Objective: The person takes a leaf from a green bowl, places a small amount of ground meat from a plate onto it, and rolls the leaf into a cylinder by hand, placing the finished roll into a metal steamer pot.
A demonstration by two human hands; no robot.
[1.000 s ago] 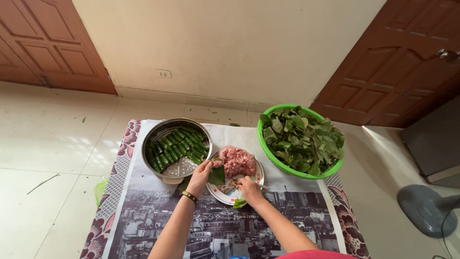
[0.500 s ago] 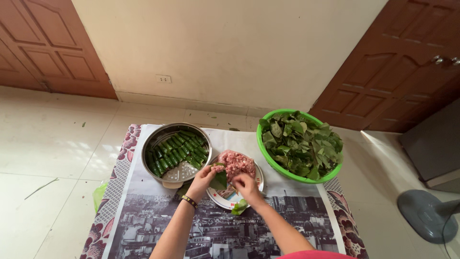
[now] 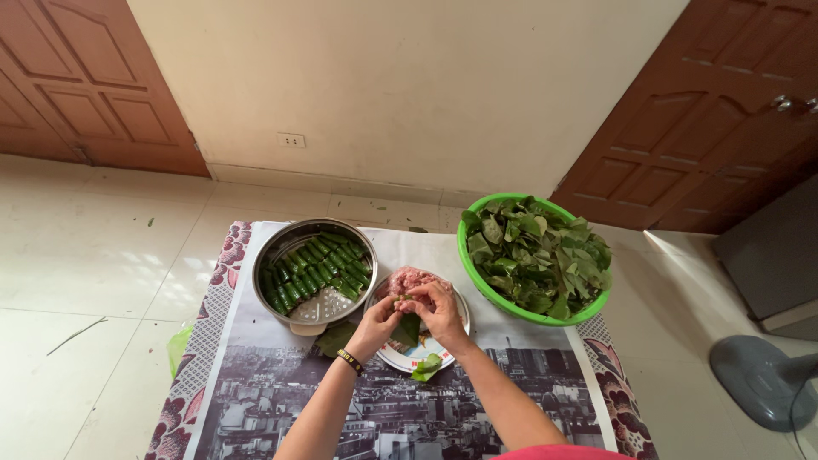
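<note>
Both hands meet over a white plate point(image 3: 426, 351) that carries a mound of pink minced meat point(image 3: 411, 280). My left hand point(image 3: 377, 322) and my right hand point(image 3: 436, 308) pinch a green leaf point(image 3: 407, 329) between them, with a bit of meat at the fingertips. A black band circles my left wrist. Left of the plate stands a steel steamer pan point(image 3: 316, 271) holding several rolled green leaf wraps. A green bowl point(image 3: 535, 255) heaped with loose leaves sits to the right.
Everything rests on a printed mat point(image 3: 256, 400) with a floral border, spread on a pale tiled floor. Loose leaves lie at the plate's edge point(image 3: 426, 367) and by the pan point(image 3: 337, 337). A fan base point(image 3: 763, 379) stands at right. Brown doors flank a cream wall.
My hands have drawn closer together over the plate, and the leaf now sits between both sets of fingertips. The view has tilted slightly.
</note>
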